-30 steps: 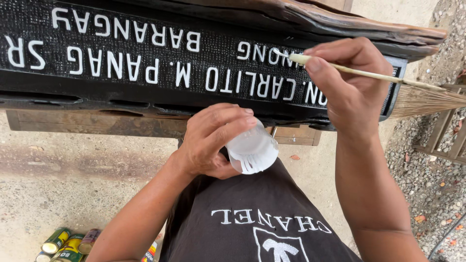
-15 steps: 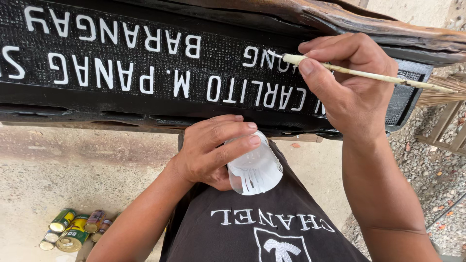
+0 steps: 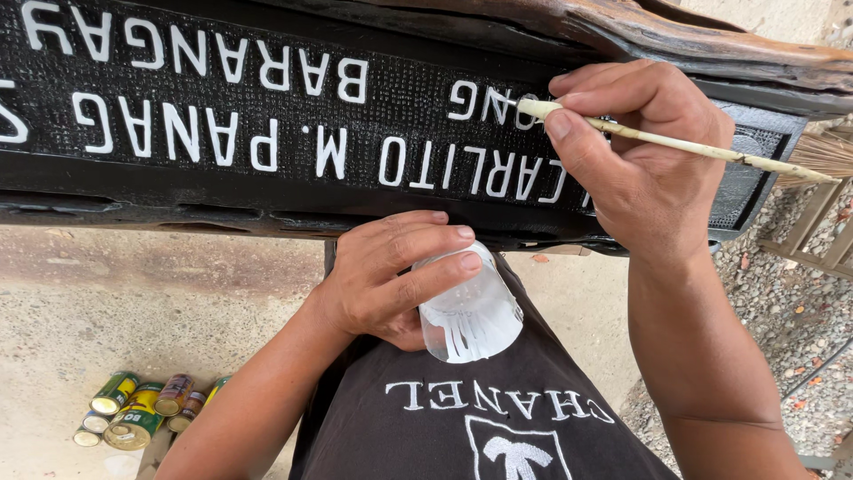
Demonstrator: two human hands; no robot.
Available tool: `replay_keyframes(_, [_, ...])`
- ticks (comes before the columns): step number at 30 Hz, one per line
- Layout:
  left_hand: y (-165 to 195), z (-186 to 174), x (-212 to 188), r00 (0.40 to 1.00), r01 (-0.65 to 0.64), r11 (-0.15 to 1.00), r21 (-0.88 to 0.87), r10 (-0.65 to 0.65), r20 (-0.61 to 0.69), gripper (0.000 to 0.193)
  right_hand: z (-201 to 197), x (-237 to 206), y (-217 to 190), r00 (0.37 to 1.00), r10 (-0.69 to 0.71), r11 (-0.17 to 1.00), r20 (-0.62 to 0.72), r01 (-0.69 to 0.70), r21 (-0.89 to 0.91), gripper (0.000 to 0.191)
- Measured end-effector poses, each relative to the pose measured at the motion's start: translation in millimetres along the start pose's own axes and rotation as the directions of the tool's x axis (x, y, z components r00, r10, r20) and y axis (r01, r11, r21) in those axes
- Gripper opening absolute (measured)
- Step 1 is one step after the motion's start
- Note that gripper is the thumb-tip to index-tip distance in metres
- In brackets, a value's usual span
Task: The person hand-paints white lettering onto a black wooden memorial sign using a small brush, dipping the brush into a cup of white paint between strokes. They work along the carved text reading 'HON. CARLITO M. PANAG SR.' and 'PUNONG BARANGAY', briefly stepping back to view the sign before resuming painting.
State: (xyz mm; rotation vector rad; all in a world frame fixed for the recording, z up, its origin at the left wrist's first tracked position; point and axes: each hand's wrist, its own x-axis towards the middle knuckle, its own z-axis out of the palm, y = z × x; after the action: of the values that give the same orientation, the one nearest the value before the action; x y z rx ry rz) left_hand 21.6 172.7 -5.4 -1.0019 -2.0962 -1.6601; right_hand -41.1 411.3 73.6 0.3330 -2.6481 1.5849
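Since a moment ago your right hand point(image 3: 649, 169), fingers pinching the thin pale brush point(image 3: 675, 142), slid toward nine o'clock along the black carved wooden sign point(image 3: 267, 89); left hand point(image 3: 391, 280) grips the paint-streaked clear plastic cup point(image 3: 471, 311) close for dipping.

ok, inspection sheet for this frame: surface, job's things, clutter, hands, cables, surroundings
Surface: black textured sign board with raised white letters, set under a weathered wooden edge.
Job's things: thin pale-handled paintbrush, tip at the letters; small clear plastic cup streaked with white paint.
Clutter: cluster of small paint tins on the ground at lower left.
Hands: right hand pinches the paintbrush; left hand grips the cup against the black shirt.
Cables: one thin dark line on the gravel at right, kind unclear.
Surroundings: bare concrete floor, gravel patch, wooden frame at right.
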Motion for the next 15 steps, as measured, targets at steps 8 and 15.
replay_keyframes(8, [1.2,-0.1,1.3,1.000,0.005,1.000,-0.002,-0.005,-0.002,0.049,-0.1,1.1,-0.1,1.000,-0.014,1.000,-0.001,0.014,0.006,0.013])
replay_keyframes(15, [1.5,1.4,1.0,1.000,0.013,1.000,-0.006,-0.013,-0.010,0.050,1.3,0.1,1.8,0.999,-0.050,0.997,0.012,0.051,-0.066,0.012])
